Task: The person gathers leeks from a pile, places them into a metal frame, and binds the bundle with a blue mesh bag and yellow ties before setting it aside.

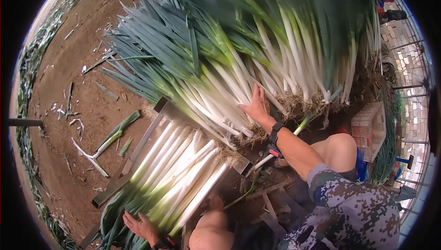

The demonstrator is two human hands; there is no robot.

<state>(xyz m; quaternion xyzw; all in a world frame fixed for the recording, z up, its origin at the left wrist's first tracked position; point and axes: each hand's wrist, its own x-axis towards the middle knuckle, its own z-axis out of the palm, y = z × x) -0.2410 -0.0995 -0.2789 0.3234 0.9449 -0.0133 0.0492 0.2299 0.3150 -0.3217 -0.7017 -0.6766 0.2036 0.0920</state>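
Large long green onions with white stalks and hairy roots fill the view. My right hand (258,107) reaches to the big pile of green onions (225,73), thumb apart from the fingers, resting on or just over the white stalks near the roots. My left hand (141,228) lies with fingers spread on the green leaf end of a smaller bundle of green onions (172,167). That bundle lies in a metal frame (138,146), its roots towards the pile. Neither hand is closed around a stalk.
A pale plastic crate (368,130) stands at the right. A single green onion (264,161) lies beside the frame by my knees. Loose leaves (110,142) and scraps litter the dirt floor (55,84). Wooden pieces (271,204) sit low near my legs.
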